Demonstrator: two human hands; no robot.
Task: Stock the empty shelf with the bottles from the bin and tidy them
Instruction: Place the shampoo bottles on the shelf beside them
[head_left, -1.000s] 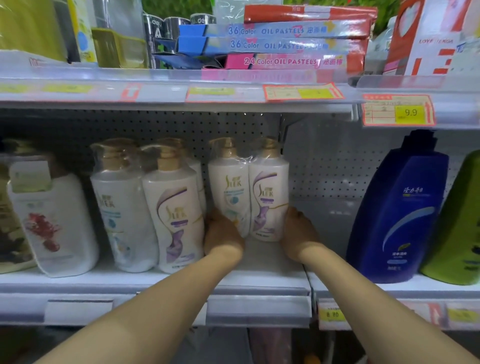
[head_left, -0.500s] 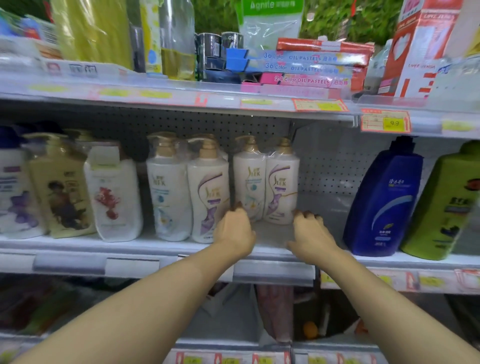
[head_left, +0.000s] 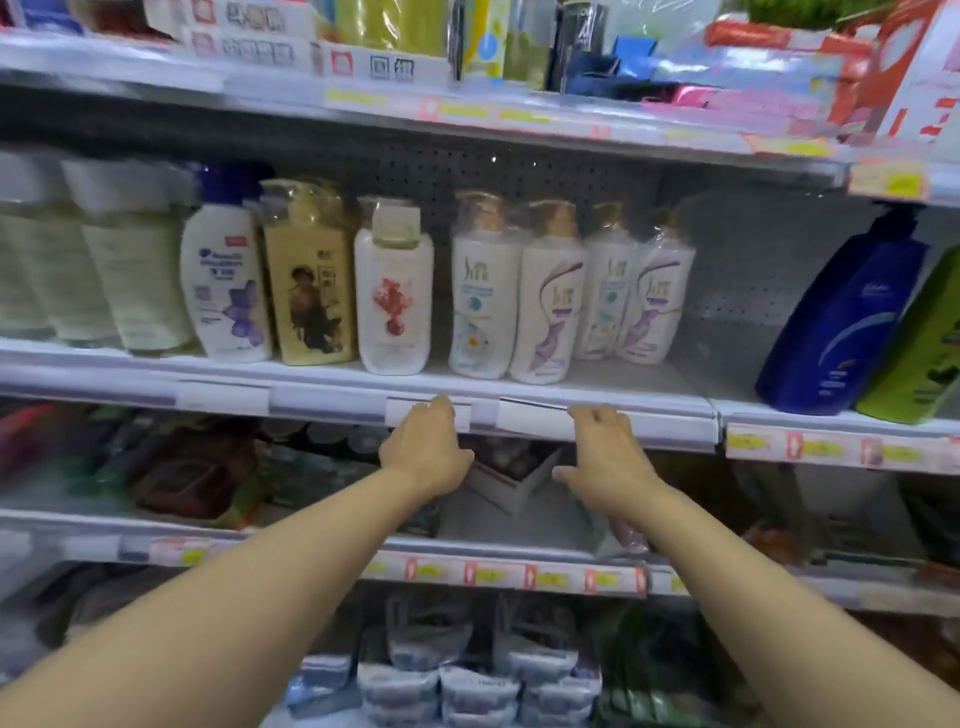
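Your left hand (head_left: 426, 457) and right hand (head_left: 605, 467) hang empty, fingers loosely relaxed, just below the shelf (head_left: 597, 423) edge. The two wrapped bottle pairs (head_left: 519, 291) (head_left: 636, 291) stand upright, the right pair set further back; reaching in carelessly could topple them into each other

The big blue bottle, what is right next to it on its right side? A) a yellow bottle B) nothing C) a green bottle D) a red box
C: the big blue bottle stands on the middle shelf with a green bottle close beside it at the picture's right edge.
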